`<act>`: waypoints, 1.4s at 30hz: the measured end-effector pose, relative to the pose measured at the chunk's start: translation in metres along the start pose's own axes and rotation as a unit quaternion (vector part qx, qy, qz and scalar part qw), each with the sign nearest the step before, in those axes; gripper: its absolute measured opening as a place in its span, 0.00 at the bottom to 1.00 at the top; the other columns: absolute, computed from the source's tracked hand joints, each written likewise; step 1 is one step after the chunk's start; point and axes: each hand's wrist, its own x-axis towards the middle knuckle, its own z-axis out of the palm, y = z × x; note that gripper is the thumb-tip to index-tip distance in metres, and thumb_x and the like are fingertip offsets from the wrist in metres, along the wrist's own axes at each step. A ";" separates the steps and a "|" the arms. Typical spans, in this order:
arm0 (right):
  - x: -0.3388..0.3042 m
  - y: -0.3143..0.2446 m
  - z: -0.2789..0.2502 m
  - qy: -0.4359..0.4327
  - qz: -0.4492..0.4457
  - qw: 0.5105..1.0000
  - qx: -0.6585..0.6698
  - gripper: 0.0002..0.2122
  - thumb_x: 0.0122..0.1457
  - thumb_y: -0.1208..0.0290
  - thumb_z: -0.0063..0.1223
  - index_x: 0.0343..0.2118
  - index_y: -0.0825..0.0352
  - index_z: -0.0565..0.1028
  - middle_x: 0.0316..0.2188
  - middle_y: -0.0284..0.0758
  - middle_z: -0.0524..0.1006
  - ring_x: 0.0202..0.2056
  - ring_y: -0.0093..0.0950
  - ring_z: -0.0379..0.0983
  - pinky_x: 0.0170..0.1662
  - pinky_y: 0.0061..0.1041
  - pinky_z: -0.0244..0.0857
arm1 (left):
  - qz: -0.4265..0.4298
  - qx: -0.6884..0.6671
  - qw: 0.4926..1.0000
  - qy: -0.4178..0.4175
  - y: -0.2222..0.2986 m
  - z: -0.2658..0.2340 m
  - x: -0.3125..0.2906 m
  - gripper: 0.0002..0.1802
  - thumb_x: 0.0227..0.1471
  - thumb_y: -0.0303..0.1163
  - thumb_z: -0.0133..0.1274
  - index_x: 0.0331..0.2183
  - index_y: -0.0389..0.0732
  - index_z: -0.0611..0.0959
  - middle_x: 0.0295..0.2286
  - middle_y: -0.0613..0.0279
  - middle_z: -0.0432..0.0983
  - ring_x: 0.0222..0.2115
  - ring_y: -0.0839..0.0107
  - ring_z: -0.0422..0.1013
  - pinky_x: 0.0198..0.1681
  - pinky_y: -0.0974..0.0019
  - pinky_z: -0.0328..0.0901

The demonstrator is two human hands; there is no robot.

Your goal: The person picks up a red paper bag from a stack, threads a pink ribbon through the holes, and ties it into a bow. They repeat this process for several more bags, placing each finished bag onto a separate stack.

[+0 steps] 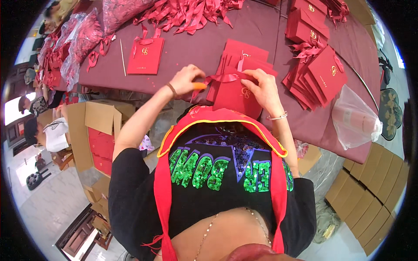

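Note:
A small red paper gift bag (241,101) with a gold emblem lies at the table's near edge in front of me. A red ribbon (224,78) runs across its top in a loose bow. My left hand (187,81) is closed at the ribbon's left end, its fingertips pinched. Something orange (199,85) shows at those fingers; whether it is a finger cover or a tool, I cannot tell. Thumb and fingers of my right hand (264,90) pinch the bag's upper right edge beside the bow. More red bags (248,51) lie fanned beneath and behind this one.
Stacked red bags with ribbons (320,74) stand to the right, near a clear plastic bag (355,114). One red bag (146,56) and a thin stick (122,57) lie left. Loose ribbons (187,15) heap at the back. Cartons (102,117) flank the table; people sit far left.

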 end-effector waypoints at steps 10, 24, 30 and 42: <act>0.019 0.004 -0.003 -0.022 0.132 0.990 0.039 0.15 0.48 0.68 0.58 0.38 0.68 0.74 0.26 0.37 0.75 0.29 0.26 0.72 0.34 0.25 0.65 | -0.081 -0.652 0.751 0.068 0.034 -0.036 -0.036 0.04 0.55 0.27 0.44 0.35 0.41 0.69 0.21 0.62 0.70 0.23 0.77 0.67 0.26 0.76 0.62; 0.009 0.010 0.007 -0.030 0.195 0.979 0.058 0.15 0.47 0.62 0.58 0.38 0.62 0.75 0.31 0.40 0.77 0.36 0.36 0.74 0.39 0.32 0.65 | -0.183 -0.364 0.912 -0.038 0.061 -0.026 -0.021 0.16 0.53 0.32 0.48 0.45 0.43 0.68 0.17 0.69 0.67 0.18 0.81 0.63 0.22 0.74 0.59; 0.011 0.003 0.008 -0.025 0.179 0.983 0.003 0.15 0.48 0.65 0.57 0.39 0.65 0.74 0.31 0.40 0.77 0.35 0.32 0.74 0.38 0.28 0.66 | -0.086 -0.493 0.863 -0.064 0.071 -0.073 -0.054 0.19 0.50 0.25 0.51 0.46 0.38 0.70 0.25 0.67 0.71 0.24 0.82 0.65 0.28 0.78 0.59; 0.010 0.003 0.011 -0.028 0.142 0.990 -0.006 0.15 0.49 0.65 0.57 0.39 0.66 0.74 0.32 0.40 0.77 0.37 0.33 0.74 0.40 0.28 0.66 | -0.011 -0.102 0.946 0.307 0.079 -0.091 -0.032 0.11 0.47 0.22 0.55 0.36 0.38 0.76 0.29 0.68 0.72 0.30 0.82 0.66 0.34 0.78 0.62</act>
